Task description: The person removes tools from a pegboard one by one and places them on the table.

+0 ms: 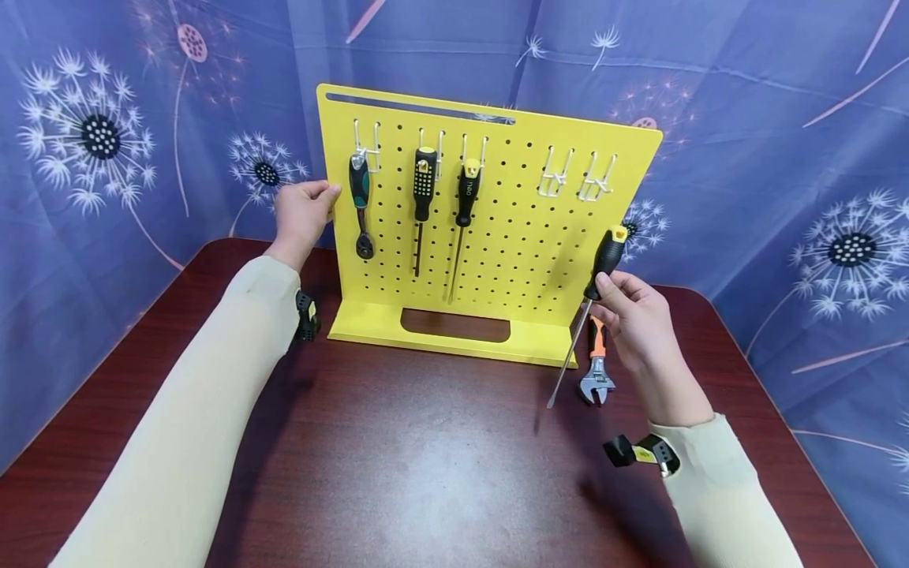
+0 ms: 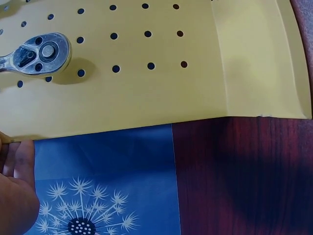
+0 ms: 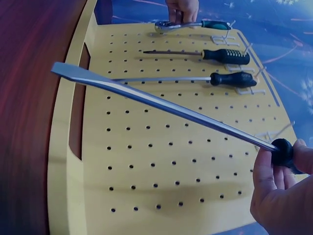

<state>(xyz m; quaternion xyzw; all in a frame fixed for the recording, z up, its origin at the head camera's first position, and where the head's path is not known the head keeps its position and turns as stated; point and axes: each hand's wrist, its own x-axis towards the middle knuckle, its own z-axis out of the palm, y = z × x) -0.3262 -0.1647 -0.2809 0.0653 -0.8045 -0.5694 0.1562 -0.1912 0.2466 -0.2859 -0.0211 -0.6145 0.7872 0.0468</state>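
My right hand (image 1: 639, 331) pinches a flat-blade screwdriver (image 1: 607, 256) by its black and yellow handle, the blade slanting down toward the table in front of the pegboard's right end. In the right wrist view its flat tip (image 3: 73, 72) points left. With thumb and fingers my left hand (image 1: 301, 217) pinches the left edge of the yellow pegboard (image 1: 529, 260). On the board's hooks hang a ratchet wrench (image 1: 360, 189), a screwdriver with a dotted handle (image 1: 424, 185) and another black screwdriver (image 1: 468, 193). Two white hooks (image 1: 554, 181) at the right hold nothing.
An orange-handled adjustable wrench (image 1: 596, 367) lies on the dark red table (image 1: 398, 457), beside the board's right foot. Behind the board hangs a blue curtain (image 1: 440, 47) with dandelion prints. The board's base has a cut-out slot.
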